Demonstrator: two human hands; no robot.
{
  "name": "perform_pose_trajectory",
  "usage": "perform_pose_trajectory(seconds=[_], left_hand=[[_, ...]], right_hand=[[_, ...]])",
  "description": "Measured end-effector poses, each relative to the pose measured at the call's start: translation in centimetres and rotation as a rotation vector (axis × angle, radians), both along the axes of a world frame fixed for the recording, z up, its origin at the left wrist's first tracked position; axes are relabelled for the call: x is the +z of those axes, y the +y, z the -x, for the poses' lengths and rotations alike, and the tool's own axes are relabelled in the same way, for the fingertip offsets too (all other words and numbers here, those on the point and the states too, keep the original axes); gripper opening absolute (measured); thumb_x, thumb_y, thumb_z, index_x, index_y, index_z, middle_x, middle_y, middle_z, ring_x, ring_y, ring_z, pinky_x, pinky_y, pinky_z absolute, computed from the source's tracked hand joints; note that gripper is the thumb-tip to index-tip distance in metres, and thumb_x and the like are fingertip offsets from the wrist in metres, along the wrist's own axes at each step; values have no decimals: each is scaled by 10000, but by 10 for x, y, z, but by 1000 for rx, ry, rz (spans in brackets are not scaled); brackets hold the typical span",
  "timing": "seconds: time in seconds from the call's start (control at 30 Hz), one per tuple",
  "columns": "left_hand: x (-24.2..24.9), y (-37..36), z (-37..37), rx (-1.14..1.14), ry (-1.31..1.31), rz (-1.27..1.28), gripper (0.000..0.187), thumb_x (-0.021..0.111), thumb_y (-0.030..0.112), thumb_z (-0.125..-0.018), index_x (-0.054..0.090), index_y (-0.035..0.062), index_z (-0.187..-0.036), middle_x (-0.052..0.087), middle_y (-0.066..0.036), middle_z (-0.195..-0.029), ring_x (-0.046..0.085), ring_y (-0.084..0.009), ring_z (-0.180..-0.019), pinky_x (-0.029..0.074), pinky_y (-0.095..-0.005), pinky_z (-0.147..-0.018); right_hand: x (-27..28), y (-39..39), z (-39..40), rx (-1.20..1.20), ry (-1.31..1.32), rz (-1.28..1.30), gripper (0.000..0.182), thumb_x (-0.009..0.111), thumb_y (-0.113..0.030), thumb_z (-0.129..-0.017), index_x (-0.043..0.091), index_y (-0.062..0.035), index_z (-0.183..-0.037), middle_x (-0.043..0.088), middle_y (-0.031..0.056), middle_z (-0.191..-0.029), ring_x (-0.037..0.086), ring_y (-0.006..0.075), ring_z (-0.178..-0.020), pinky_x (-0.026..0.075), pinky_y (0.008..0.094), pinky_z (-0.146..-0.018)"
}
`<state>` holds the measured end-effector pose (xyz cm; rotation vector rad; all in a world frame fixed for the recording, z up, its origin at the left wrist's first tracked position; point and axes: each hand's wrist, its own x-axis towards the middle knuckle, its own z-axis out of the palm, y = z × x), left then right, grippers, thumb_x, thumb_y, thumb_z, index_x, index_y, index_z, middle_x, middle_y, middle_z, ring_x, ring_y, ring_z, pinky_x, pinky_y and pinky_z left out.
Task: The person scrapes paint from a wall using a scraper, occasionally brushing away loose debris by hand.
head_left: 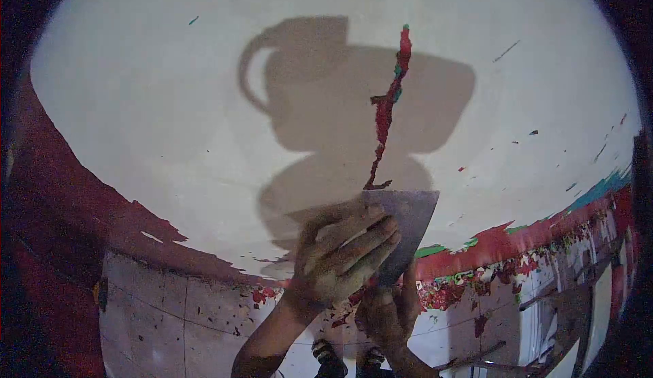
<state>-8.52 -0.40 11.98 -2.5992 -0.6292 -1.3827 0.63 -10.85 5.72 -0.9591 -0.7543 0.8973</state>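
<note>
A wide metal scraper (416,225) lies with its straight edge against the white painted wall (170,106). My right hand (389,313) is wrapped round its lower part, where the handle is mostly hidden. Across the blade face rest the fingers of my left hand (347,252), held close together and pressing on it; its thumb is hard to make out. Just above the blade edge begins a narrow, jagged strip of bared red paint (384,116), with bits of green, running upward through the white coat.
Low on the wall, the white coat ends raggedly over a red band (490,249). Many paint flakes (442,300) litter the tiled floor (156,310). My feet (330,356) show at the bottom. A shadow of my head falls across the wall. Long, thin bars (486,364) lie at lower right.
</note>
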Motion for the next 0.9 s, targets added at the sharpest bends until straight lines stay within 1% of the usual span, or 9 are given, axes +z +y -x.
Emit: perform_pose_trajectory(seconds=[0.1,0.23,0.3,0.33,0.4,0.47,0.63,0.73,0.9], left_hand=[[-9,-3,-1,-13,-15,42,298,616,145,-664,674,157,-956,595,21,-1116,507,-176,-1110,432,-367,-854],[0,0,2,-20,12,23,307,582,166,-684,662,153,-981,578,19,-1151,472,-164,-1161,434,-354,-821],[-14,-4,-3,3,41,62,317,581,169,-682,659,156,-989,573,22,-1163,465,-155,-1165,429,-365,-849],[-17,-6,-2,14,66,79,322,581,171,-681,658,158,-993,570,24,-1169,462,-150,-1168,427,-370,-862],[-13,-6,-2,29,59,25,331,578,179,-688,654,169,-1010,563,33,-1183,463,-142,-1164,404,-397,-904],[-9,-3,-2,30,78,-27,336,573,186,-698,650,177,-1025,556,41,-1194,460,-137,-1165,380,-424,-938],[-14,-2,4,32,114,-10,319,554,210,-748,641,190,-1054,552,50,-1199,446,-134,-1176,354,-453,-959],[-12,1,5,18,109,-32,305,542,213,-773,636,192,-1062,538,49,-1220,438,-130,-1184,353,-433,-961],[-3,-2,5,70,174,-8,301,678,197,-671,675,231,-970,583,82,-1155,481,-140,-1115,406,-330,-853]], right_hand=[[-6,0,1,-32,-7,1,747,546,-247,-864,66,-74,-1409,580,129,-868,537,129,-495,435,253,-403],[2,-4,-4,56,38,150,712,519,-328,-877,140,-8,-1387,532,113,-1036,513,142,-770,436,273,-640],[-4,-6,-5,51,35,177,705,511,-333,-881,147,0,-1385,531,110,-1028,514,141,-769,432,271,-637],[-13,-3,-2,1,45,131,711,517,-308,-880,114,-26,-1393,555,112,-924,526,134,-626,428,261,-516],[-14,2,-2,-34,-3,91,698,514,-322,-879,130,-30,-1384,564,102,-889,531,124,-583,433,250,-468],[-5,8,-11,-10,-125,110,680,495,-398,-880,226,15,-1349,533,77,-1028,518,120,-780,452,250,-616],[6,4,-8,48,-53,152,654,492,-408,-880,250,-12,-1340,543,39,-865,494,89,-621,415,215,-493],[3,9,-6,-20,-95,159,645,499,-405,-880,257,-21,-1339,531,24,-796,476,78,-557,405,210,-460],[-8,8,-2,-21,1,93,664,504,-374,-884,200,-24,-1360,551,41,-801,487,86,-520,405,212,-439]])
